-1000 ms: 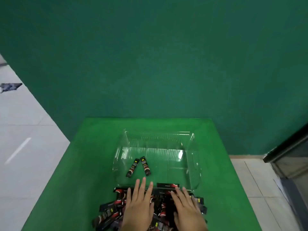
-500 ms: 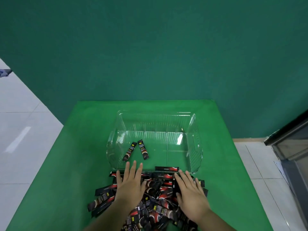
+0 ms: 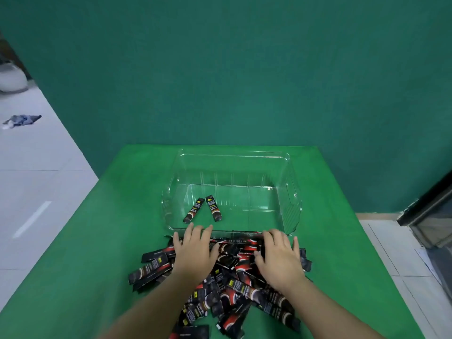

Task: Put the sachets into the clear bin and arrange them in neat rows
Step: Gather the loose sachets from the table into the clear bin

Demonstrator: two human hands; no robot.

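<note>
Glossy foil sachets (image 3: pixel 221 287), clear ribbed plastic bin (image 3: pixel 292 206), matt cloth (image 3: pixel 97 241).

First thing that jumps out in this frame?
The heap of dark sachets on the green table, with the left hand and right hand on it. Just behind, the clear bin holds two sachets at its left.

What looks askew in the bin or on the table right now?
The two sachets in the clear bin splay apart in an inverted V, not a row. The rest lie in a jumbled pile on the table under both hands.
</note>
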